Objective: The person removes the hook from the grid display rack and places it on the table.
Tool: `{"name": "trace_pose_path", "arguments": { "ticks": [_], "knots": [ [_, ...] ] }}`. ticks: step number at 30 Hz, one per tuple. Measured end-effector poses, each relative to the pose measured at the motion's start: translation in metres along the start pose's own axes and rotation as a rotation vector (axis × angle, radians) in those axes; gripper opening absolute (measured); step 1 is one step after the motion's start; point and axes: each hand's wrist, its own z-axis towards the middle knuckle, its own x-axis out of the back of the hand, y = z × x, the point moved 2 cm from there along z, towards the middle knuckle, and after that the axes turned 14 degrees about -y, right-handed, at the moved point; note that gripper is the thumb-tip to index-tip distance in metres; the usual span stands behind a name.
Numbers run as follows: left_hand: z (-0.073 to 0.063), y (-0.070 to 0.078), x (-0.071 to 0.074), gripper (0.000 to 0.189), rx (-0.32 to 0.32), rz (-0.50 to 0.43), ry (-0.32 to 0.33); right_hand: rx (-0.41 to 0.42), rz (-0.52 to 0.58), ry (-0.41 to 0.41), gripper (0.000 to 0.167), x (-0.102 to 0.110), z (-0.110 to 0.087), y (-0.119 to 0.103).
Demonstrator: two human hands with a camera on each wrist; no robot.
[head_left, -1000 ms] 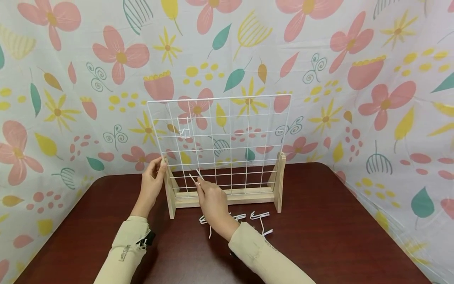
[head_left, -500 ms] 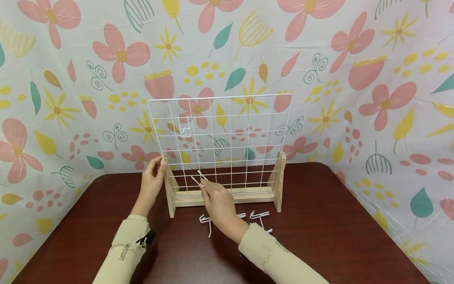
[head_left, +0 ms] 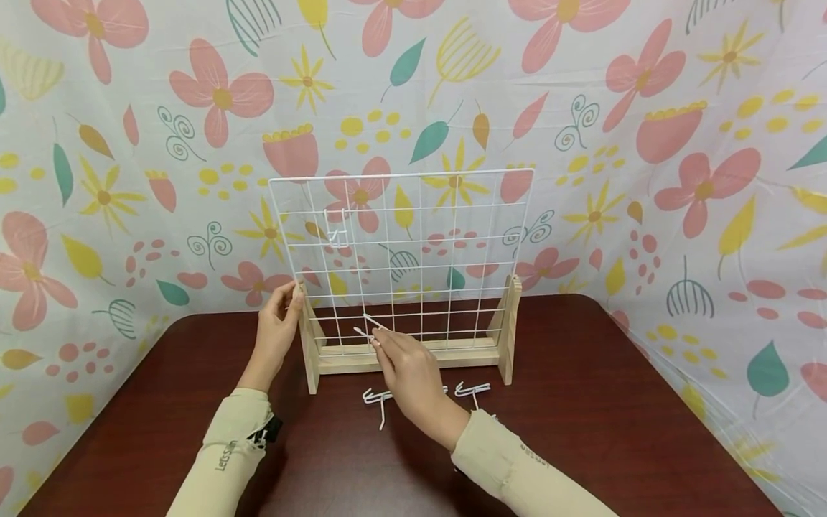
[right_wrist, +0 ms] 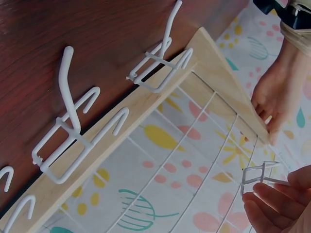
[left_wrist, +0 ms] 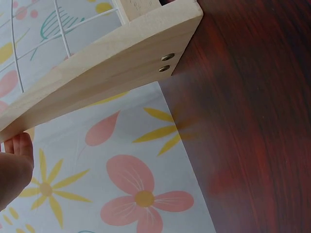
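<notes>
1. The left hand (head_left: pixel 276 327) grips the left wooden upright (head_left: pixel 309 352) near its top.
2. A white hook (head_left: pixel 337 232) hangs on the wire grid (head_left: pixel 400 174).
3. The right hand (head_left: pixel 413 373) pinches another hook (right_wrist: pixel 263 172) before the grid's lower left.
4. Loose hooks (head_left: pixel 474 389) lie on the table (head_left: pixel 594 431).

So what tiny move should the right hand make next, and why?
I'd probably lift the held hook toward a wire of the white grid. The right hand pinches it in front of the grid, another hook already hangs there, and the left hand holds the wooden stand, which may steady it.
</notes>
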Motion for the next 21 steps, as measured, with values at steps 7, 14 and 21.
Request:
{"name": "trace_pose_path", "arguments": {
  "ticks": [7, 14, 21],
  "knots": [
    [0.003, -0.009, 0.001, 0.038, -0.036, 0.009, 0.027, 0.023, -0.012, -0.016, 0.021, 0.006, -0.005, 0.003],
    [0.002, -0.008, 0.001, 0.04, -0.028, 0.02, 0.01, 0.048, -0.028, -0.006, 0.022, 0.013, -0.012, 0.008],
    [0.001, -0.009, 0.001, 0.041, -0.028, 0.018, -0.003, 0.07, -0.06, -0.007, 0.02, 0.019, -0.022, 0.011]
  ]
}}
